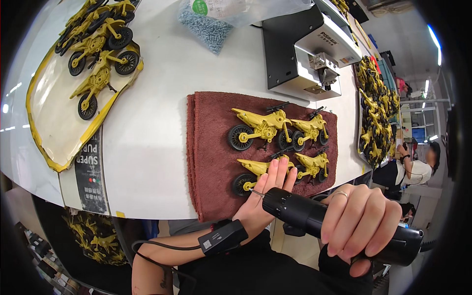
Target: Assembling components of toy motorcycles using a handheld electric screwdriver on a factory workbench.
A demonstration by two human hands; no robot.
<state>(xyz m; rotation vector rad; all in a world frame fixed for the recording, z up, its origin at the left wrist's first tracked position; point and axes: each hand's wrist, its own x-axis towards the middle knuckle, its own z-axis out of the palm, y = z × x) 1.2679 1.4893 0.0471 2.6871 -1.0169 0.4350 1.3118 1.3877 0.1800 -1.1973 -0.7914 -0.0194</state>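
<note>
In the head view, we have our left hand [256,205] over the front left toy motorcycle [246,165], a yellow one with black wheels, lying on its side on a folded brown towel [211,142]. The fingers of that hand are stretched out, nearly straight and close together, and lie across the motorcycle's body; our thumb is hidden, so we cannot tell whether they pinch it or only rest on it. Our right hand [363,221] has its fingers curled tightly round a black electric screwdriver [295,211], and a ring shows on one of them. The screwdriver slants to the left, its thin bit reaching the hub of the motorcycle's rear wheel [241,185]; we cannot tell whether the bit is seated in a screw. A black box [223,238] with a cable sits at our left wrist.

Three more yellow motorcycles [263,127] share the towel, making two rows of two on the white bench [152,147]. Behind the towel we see a black and silver screw feeder [314,49] and, to its left, a plastic bag of small screws [209,32]. On our left, a yellow-edged tray [54,113] carries further motorcycles, and on our right lies a heaped pile of them [376,113]. Beyond that pile sits a co-worker in a white top [419,172].
</note>
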